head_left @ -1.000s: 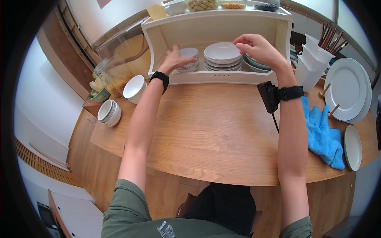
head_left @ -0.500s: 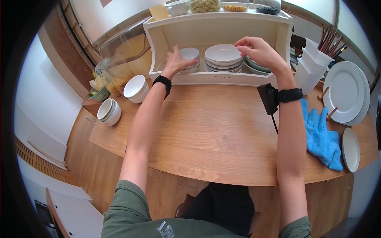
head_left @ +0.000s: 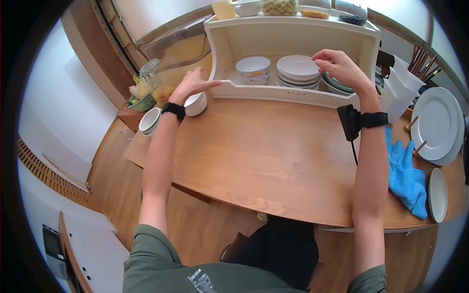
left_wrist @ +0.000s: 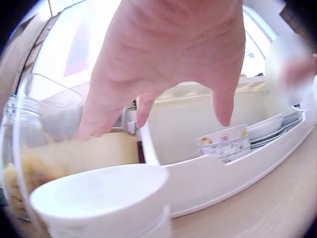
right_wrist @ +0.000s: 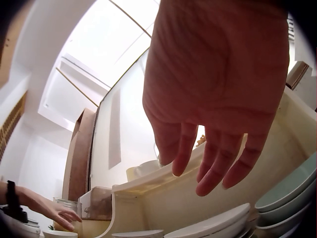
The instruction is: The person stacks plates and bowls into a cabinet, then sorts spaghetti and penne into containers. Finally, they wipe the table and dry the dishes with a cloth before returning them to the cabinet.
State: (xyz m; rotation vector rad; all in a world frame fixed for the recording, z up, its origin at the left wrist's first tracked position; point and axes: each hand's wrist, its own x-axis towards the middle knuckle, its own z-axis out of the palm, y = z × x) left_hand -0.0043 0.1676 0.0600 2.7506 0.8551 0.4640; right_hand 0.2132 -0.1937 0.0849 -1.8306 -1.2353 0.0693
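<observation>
My left hand (head_left: 192, 85) hovers over a stack of white bowls (head_left: 196, 104) left of the cream shelf, fingers spread and holding nothing. In the left wrist view those white bowls (left_wrist: 99, 193) stand below the fingers. Over the plate stack (head_left: 298, 68) inside the shelf hangs my right hand (head_left: 342, 68), its fingers loosely bent around nothing. Patterned bowls (head_left: 253, 71) sit stacked at the shelf's left end. Green bowls (right_wrist: 287, 191) stand to the right of the plates, partly hidden behind the right hand in the head view.
The cream shelf (head_left: 293, 97) has a raised front lip and carries jars (head_left: 280, 7) on top. More bowls (head_left: 150, 120) stand at the table's left edge. Blue gloves (head_left: 406, 176), an upright dish (head_left: 438, 195) and racked plates (head_left: 434, 124) occupy the right side.
My left hand has moved left, from beside the patterned bowls to above the white bowls outside the shelf. The right hand stays over the plates. The head view has shifted.
</observation>
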